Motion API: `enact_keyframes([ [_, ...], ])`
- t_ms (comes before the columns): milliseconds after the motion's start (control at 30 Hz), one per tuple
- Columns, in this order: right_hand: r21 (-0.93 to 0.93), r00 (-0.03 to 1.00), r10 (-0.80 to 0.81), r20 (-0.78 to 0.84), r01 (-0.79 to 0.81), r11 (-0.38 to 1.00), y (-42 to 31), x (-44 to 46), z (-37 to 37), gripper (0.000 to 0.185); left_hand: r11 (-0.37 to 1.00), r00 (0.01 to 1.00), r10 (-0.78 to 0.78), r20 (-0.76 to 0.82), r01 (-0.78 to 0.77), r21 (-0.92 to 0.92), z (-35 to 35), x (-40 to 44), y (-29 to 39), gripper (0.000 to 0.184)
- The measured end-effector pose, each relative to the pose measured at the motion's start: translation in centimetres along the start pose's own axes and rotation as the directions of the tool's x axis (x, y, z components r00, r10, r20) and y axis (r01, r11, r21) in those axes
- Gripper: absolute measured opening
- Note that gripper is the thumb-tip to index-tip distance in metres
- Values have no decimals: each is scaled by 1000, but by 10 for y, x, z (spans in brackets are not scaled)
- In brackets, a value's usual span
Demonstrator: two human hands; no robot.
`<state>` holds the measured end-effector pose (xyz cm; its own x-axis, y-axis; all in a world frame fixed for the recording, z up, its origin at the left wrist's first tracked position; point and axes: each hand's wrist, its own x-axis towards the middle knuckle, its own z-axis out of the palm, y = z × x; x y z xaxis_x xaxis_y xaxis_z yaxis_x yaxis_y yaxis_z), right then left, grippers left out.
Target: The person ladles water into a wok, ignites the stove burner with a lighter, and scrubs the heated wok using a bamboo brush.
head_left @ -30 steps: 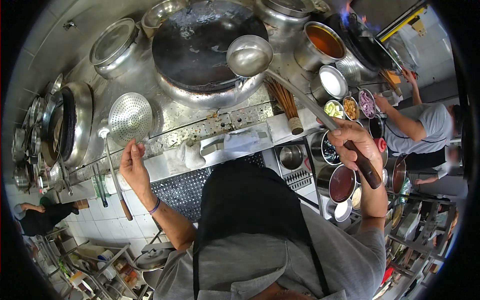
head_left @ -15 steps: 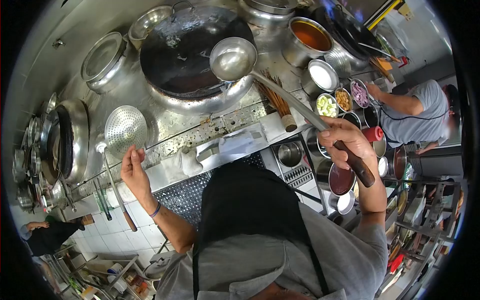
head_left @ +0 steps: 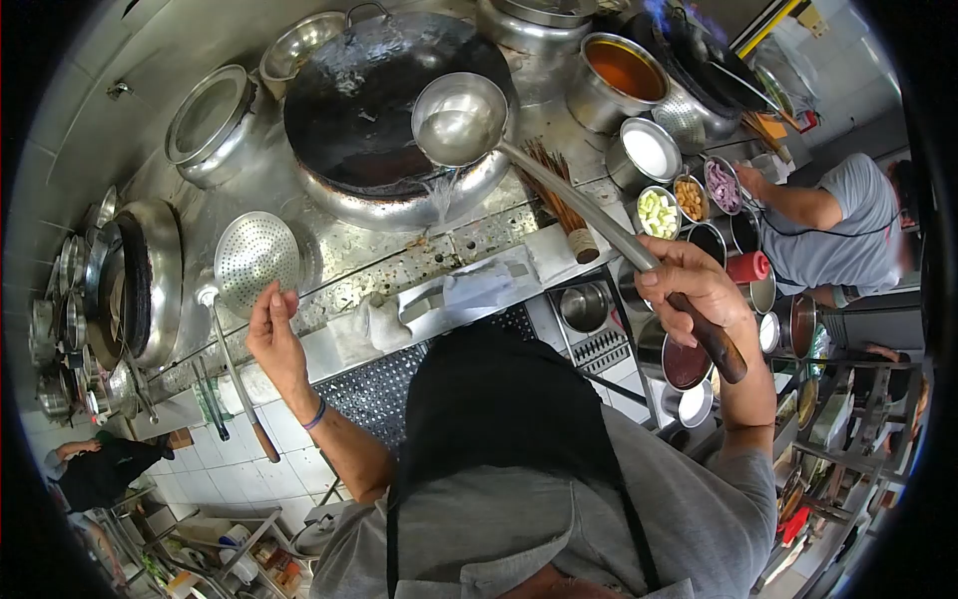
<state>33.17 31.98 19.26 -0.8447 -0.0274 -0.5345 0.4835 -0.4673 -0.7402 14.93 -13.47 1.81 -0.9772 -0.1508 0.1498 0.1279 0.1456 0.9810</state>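
Note:
My right hand point(head_left: 689, 285) is wrapped round the wooden-ended handle of a big steel ladle point(head_left: 459, 120). The ladle's bowl is over the near right part of a large black wok point(head_left: 384, 110), tilted, with clear liquid point(head_left: 440, 197) falling below it at the wok's near rim. My left hand point(head_left: 277, 344) is raised in front of the counter, thumb and fingertips drawn together, nothing visible between them. Just beyond its fingertips lies a perforated skimmer point(head_left: 257, 262), its long handle hanging over the counter edge.
A bamboo brush point(head_left: 569, 215) lies right of the wok. Further right stand a pot of orange liquid point(head_left: 624, 70), a white-filled pot point(head_left: 647, 150) and bowls of chopped vegetables point(head_left: 658, 212). A co-worker point(head_left: 833, 230) stands at the right; flames point(head_left: 689, 15) burn behind. Folded cloths point(head_left: 484, 287) lie on the front ledge.
A larger splash of clear liquid now falls below the ladle's bowl at the wok's near rim. The ladle's bowl has shifted slightly left against the wok. Both hands keep nearly the same pose.

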Motion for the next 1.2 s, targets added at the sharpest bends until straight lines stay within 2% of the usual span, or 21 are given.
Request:
enact_keyframes([
  [133,-36,1000,13,6,-13,999,-1,3,5,50,1000,1000,3,2,-3,7,-5,1,-5,30],
  [233,-75,1000,-5,6,5,997,0,4,13,36,1000,1000,-4,-3,4,9,-9,0,-6,31],
  [333,-105,999,-21,26,23,994,-1,6,20,36,1000,999,-21,-24,21,-21,-12,-1,-9,31],
  [433,-179,997,-2,76,16,984,4,12,14,39,1000,999,-28,-41,27,-14,-14,-1,-8,31],
  [667,-302,999,-15,42,27,953,14,16,21,50,999,998,-39,-45,40,23,-14,2,2,28],
  [800,-427,992,-92,88,121,896,18,12,21,56,999,1000,-21,-21,22,24,-15,8,-4,31],
  [1000,-439,975,-211,-69,160,884,18,-10,18,61,1000,1000,-23,-8,23,18,-10,16,-4,28],
  [1133,-431,959,-259,-113,188,883,13,-13,11,59,1000,1000,-9,7,9,28,-15,21,-1,31],
  [1200,-378,966,-213,-147,144,914,4,-7,14,59,1000,999,-27,-36,27,1,-19,22,2,31],
])
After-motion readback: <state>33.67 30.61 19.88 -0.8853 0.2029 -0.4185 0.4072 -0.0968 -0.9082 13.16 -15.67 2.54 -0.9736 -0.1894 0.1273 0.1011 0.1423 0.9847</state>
